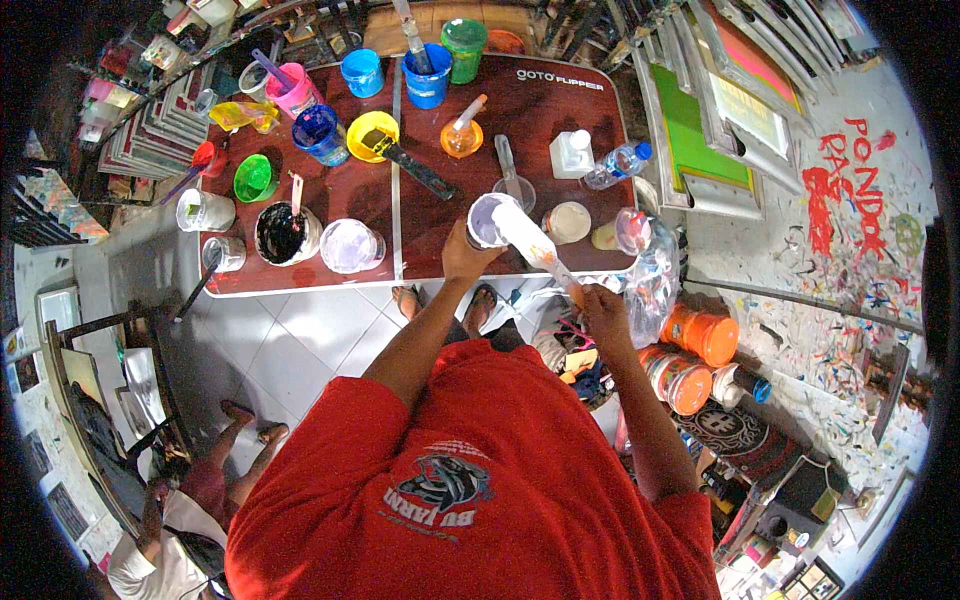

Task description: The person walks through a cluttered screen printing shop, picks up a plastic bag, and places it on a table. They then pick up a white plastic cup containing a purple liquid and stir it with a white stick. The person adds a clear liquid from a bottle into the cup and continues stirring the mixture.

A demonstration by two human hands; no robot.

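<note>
Near the front edge of the table, my left hand (467,256) is closed around a small white tub (483,222), tilted so its pale lilac inside shows. My right hand (605,314) grips the handle of a spatula (540,254). The spatula's broad blade is coated in thick white paint and reaches over the tub's right rim; whether it touches the rim I cannot tell. Just right of the tub stands a round container (567,222) with a cream top. Behind it lies a clear cup (514,192) with a grey-handled tool in it.
The dark red table (420,225) holds several paint tubs, including a yellow tub (374,136) and a black-smeared tub (287,234). A white bottle (572,155) and a water bottle (618,166) stand at right. Orange buckets (700,335) sit beside me; a person (180,530) is at lower left.
</note>
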